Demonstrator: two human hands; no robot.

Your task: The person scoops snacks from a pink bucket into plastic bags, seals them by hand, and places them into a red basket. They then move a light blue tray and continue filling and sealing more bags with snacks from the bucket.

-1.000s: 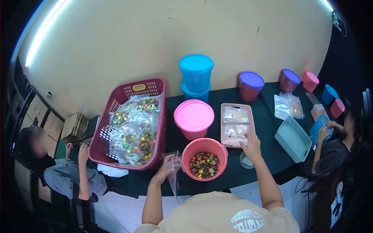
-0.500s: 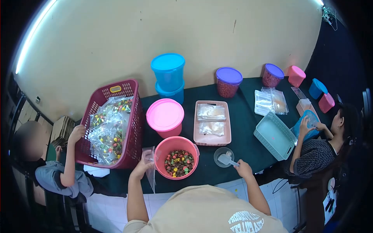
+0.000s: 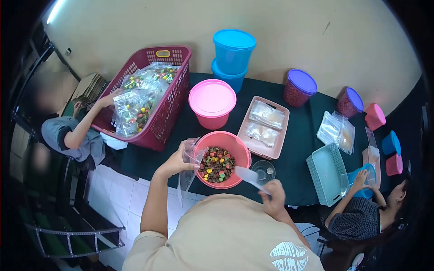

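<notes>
My left hand pinches a clear plastic bag at the left rim of a pink bucket. The bag's upper part spreads over the rim and its lower part hangs outside. Colourful and brown candy-like pieces cover the bucket's bottom. My right hand grips the handle of a white scoop, whose head is by the bucket's right rim. Just behind the scoop stands a clear round bowl with a small pale object in it.
A maroon basket of filled bags stands left, a person's hand at it. A lidded pink tub, stacked blue tubs and a pale pink tray stand behind. At right, another person handles a blue container beside a teal basket.
My right hand has lifted the scoop from the clear bowl towards the pink bucket. My left hand has brought the bag over the bucket's rim. The camera view has shifted and tilted.
</notes>
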